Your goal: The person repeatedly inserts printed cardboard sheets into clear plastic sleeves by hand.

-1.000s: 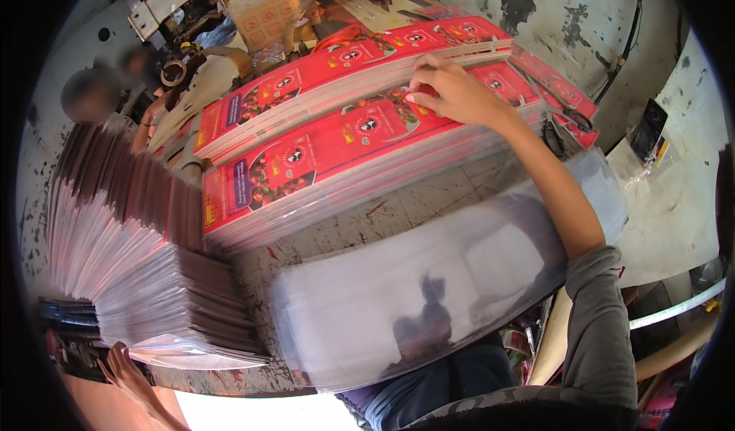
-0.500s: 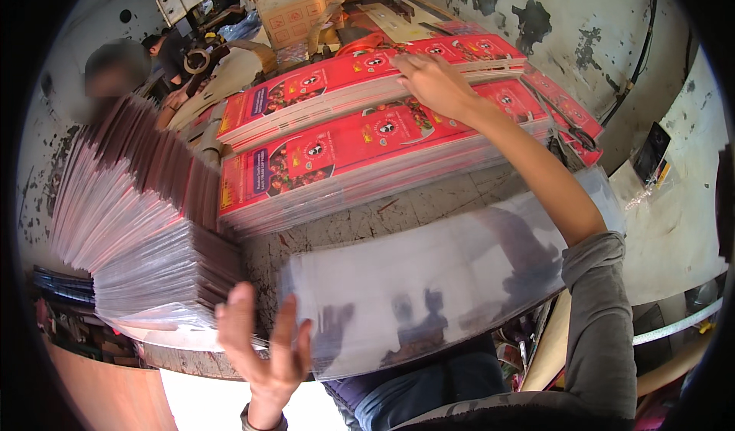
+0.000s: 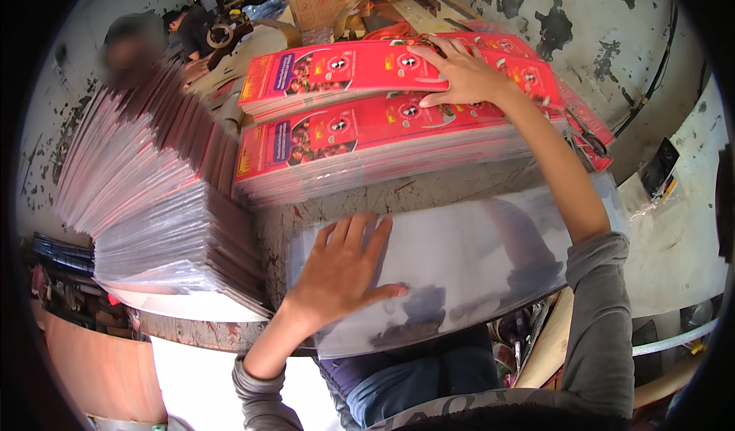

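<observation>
Left hand (image 3: 344, 266) lies flat, fingers spread, on the clear plastic sleeves (image 3: 459, 270) at the worktop's (image 3: 429, 194) near edge; right hand (image 3: 459, 71), fingers open, presses the red printed cards (image 3: 367, 102) at the far edge.

Glossy red printed card sheets (image 3: 383, 136) in stacks, clear smooth plastic sleeves (image 3: 459, 270) with sheen, shiny film-wrapped pile (image 3: 153, 217) at the worktop's left edge, rough matt grey worktop (image 3: 367, 201), chipped painted wall (image 3: 566, 17), grey knit cloth sleeve (image 3: 605, 316)

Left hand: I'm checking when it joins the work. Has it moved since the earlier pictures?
Yes. The left hand has come up from the lower edge, below the tall stack of clear sleeves, and now lies flat on the clear sheets.
</observation>
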`<action>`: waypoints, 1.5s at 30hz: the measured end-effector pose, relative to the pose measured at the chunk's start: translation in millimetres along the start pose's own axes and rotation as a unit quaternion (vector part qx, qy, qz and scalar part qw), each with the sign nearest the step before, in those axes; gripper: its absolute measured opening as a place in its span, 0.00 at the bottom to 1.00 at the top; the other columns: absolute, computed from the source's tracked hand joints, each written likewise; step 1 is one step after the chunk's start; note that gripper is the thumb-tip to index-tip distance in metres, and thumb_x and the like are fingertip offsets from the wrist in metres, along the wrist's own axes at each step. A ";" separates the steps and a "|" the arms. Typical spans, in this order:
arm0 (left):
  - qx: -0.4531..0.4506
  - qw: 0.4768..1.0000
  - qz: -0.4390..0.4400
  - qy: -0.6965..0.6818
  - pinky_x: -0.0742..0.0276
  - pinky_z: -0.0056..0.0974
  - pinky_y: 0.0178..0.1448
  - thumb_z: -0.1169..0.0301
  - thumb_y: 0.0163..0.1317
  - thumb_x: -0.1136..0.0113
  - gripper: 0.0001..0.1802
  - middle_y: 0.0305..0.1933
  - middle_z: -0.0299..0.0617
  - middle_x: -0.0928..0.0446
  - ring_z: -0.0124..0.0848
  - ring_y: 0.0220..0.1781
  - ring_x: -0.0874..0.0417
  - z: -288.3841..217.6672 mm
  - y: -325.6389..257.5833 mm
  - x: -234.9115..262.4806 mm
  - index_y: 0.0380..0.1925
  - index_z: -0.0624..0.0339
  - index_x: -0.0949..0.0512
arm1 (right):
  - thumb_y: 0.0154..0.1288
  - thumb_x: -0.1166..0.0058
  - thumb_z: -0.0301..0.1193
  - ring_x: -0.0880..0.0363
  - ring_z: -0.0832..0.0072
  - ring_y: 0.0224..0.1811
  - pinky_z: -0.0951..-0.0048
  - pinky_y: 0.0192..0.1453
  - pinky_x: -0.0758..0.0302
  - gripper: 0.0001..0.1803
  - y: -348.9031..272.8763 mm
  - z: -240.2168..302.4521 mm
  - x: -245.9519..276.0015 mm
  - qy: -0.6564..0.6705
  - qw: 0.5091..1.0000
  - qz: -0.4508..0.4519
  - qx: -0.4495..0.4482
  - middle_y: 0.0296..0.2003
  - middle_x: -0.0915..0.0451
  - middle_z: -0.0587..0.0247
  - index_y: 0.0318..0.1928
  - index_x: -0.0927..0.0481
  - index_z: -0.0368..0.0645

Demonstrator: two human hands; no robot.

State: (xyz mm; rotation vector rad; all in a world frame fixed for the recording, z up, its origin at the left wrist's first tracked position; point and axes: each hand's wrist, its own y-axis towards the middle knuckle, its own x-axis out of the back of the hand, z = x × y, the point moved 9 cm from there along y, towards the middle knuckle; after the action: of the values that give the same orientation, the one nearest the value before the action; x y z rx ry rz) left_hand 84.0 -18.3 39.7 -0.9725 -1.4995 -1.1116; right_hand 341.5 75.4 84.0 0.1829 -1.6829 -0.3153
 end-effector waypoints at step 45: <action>-0.028 0.996 0.010 -0.089 0.44 0.45 0.52 0.47 0.44 0.37 0.37 0.42 0.45 0.34 0.40 0.48 0.31 9.0 8.7 -16.2 0.50 0.58 0.30 | 0.55 0.42 0.52 0.28 0.73 0.47 0.71 0.49 0.30 0.39 -81.8 -123.7 127.4 0.523 0.641 -0.516 -0.222 0.45 0.27 0.59 0.58 0.38 0.38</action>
State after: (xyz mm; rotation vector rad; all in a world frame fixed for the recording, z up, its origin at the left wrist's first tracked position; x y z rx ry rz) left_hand 93.2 -8.0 24.5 -1.1489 -1.6040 -1.0806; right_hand 441.2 -53.0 192.7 0.7908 -0.1359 -1.1962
